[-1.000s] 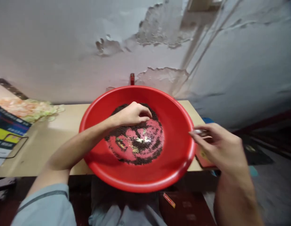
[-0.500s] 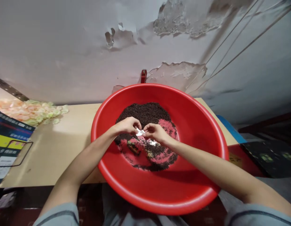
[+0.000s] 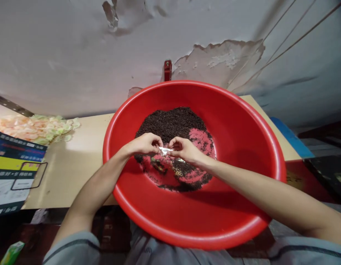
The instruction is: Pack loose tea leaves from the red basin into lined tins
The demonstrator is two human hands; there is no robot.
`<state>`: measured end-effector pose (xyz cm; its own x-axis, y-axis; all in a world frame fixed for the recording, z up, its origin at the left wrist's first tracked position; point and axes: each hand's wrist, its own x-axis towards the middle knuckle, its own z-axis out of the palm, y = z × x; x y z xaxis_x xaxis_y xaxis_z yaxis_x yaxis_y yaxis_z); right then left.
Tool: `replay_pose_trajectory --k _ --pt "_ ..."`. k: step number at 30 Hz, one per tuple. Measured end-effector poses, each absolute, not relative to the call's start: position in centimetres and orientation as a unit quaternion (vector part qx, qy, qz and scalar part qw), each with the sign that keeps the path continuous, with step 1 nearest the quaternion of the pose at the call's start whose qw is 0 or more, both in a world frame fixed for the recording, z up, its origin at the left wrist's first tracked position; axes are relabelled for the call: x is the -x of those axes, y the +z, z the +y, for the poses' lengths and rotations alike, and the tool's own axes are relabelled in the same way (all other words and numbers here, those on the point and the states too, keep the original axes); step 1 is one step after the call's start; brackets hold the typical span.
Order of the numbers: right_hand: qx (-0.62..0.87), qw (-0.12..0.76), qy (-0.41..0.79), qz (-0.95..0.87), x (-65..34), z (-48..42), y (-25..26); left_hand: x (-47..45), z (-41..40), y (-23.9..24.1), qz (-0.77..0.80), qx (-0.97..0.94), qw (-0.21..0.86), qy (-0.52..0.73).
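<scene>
A big red plastic basin (image 3: 242, 121) rests on a low tan table (image 3: 76, 162) and partly on my lap. Dark loose tea-like grains (image 3: 170, 123) cover part of its bottom, with bare red patches and a few small shiny scraps near the middle. Over the grains, my left hand (image 3: 145, 144) and my right hand (image 3: 183, 149) meet fingertip to fingertip. Both pinch a small white packet (image 3: 165, 150) between them, each at one end. Both forearms reach in over the near rim.
A pile of pale orange and green wrappers (image 3: 35, 127) lies at the table's far left. A dark printed box (image 3: 13, 162) sits at the left edge. Behind stands a wall with peeling paint (image 3: 225, 59). Something blue (image 3: 288, 138) shows at the right.
A second ago my right hand was outside the basin's right rim holding something small; it came in to meet the left hand. Both hands now pinch the white packet. The view tilted down.
</scene>
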<state>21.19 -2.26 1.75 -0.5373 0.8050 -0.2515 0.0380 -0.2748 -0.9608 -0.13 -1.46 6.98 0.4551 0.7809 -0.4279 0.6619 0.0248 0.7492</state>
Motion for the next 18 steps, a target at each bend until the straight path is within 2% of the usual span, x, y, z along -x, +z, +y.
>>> replay_pose_trajectory --k 3,6,12,18 --pt "0.393 0.298 0.627 -0.603 -21.2 -2.3 1.7 -0.1 -1.8 7.6 0.503 -0.712 0.489 0.028" --pt "0.393 0.312 0.607 -0.616 -21.3 -2.3 1.8 -0.3 -2.2 7.7 0.497 -0.715 0.488 0.053" --pt "0.402 0.305 0.708 -0.493 -21.3 -1.7 1.9 -1.4 -2.6 7.2 0.511 -0.647 0.54 0.17" --pt "0.38 0.259 0.745 -0.482 -21.4 -1.8 2.2 -1.4 -2.5 7.1 0.541 -0.615 0.553 0.156"
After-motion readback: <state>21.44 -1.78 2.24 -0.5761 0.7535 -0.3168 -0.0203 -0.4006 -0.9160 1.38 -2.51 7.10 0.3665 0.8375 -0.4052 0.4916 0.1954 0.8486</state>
